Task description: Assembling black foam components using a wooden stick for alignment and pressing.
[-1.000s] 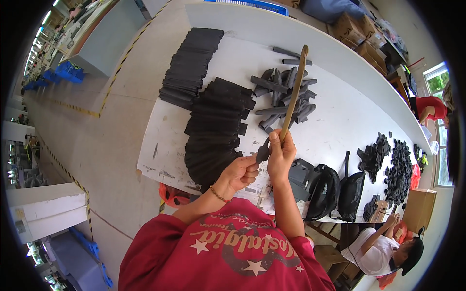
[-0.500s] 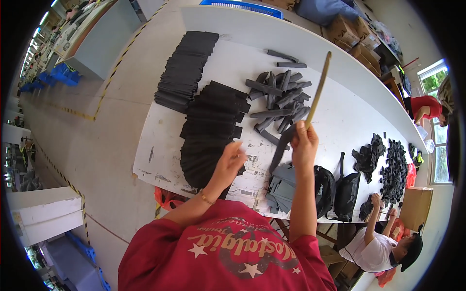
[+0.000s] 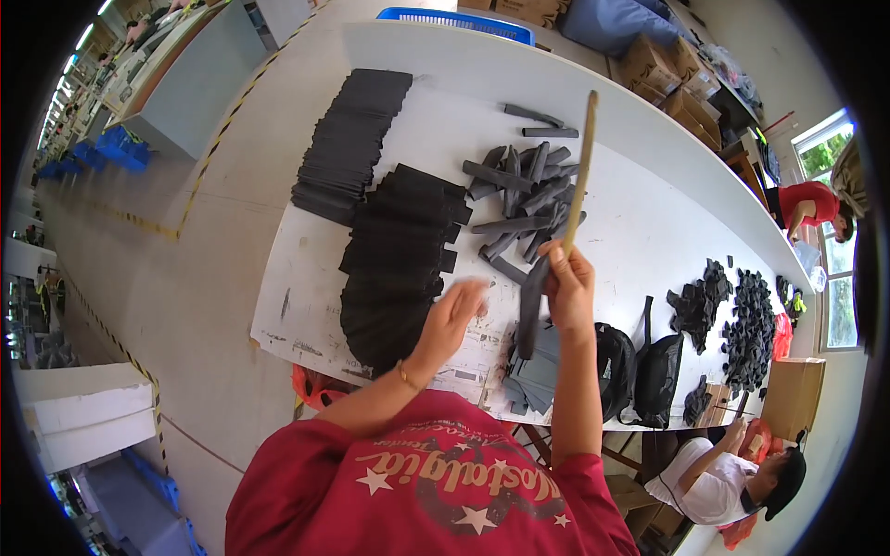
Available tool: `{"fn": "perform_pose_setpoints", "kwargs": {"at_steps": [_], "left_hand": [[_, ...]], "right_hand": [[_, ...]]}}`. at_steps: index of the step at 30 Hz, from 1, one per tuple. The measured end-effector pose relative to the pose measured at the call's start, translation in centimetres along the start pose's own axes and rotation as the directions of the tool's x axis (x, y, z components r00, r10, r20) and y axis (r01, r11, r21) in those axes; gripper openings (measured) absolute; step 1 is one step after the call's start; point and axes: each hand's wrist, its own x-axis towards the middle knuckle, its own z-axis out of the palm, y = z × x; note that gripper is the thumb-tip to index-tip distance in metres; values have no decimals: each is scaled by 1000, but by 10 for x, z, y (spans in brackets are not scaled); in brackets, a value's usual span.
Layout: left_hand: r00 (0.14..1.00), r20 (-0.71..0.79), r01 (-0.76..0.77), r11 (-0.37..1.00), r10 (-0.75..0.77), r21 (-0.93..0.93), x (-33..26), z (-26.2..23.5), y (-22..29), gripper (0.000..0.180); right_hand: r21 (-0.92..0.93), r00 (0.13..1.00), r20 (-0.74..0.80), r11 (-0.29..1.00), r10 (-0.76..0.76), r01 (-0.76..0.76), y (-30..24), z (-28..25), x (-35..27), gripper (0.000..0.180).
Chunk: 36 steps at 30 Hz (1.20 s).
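The fingers of the right hand [image 3: 567, 283] are closed around two things at once: a long tan stick [image 3: 582, 167], held near its lower end and pointing up and away over the table, and a dark grey tube-like strip [image 3: 530, 310] that hangs down from the same grip. The left hand [image 3: 452, 315] is held open, fingers spread and slightly blurred, gripping nothing; it hovers just beside the strip and above the near edge of the stack of flat black pieces [image 3: 394, 264].

Beyond the hands, a loose pile of finished-looking grey tubes [image 3: 524, 199] is seen on the white table [image 3: 649, 213], with two more lying apart near the far edge. To the left of that pile a second, neater row of flat black pieces [image 3: 348, 144] is laid out. Under the right forearm a small heap of grey flat pieces [image 3: 536, 375] is stacked at the table edge, next to black bags [image 3: 640, 366].

As a judgement from these counts: a fair number of tubes are already made, but far more flat pieces are left in the two stacks, so the work is taken to be well short of half done. The strip in hand appears to be mid-way through its own handling, not yet added to the pile.
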Motion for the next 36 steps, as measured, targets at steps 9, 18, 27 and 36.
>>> {"fn": "perform_pose_setpoints", "kwargs": {"at_steps": [9,18,27,36], "left_hand": [[999,-16,42,973,-46,-228,42,9,18,14],[989,52,145,981,-139,-130,54,-3,12,17],[993,-64,91,985,-101,-143,66,-5,21,26],[914,-297,91,853,-277,-514,89,-37,24,29]], "right_hand": [[-122,995,7,987,-103,103,36,14,-21,13],[52,995,86,998,41,-46,63,8,-26,7],[-4,994,63,996,91,-91,77,9,-33,6],[-236,979,46,955,198,-182,85,5,-34,13]]}}
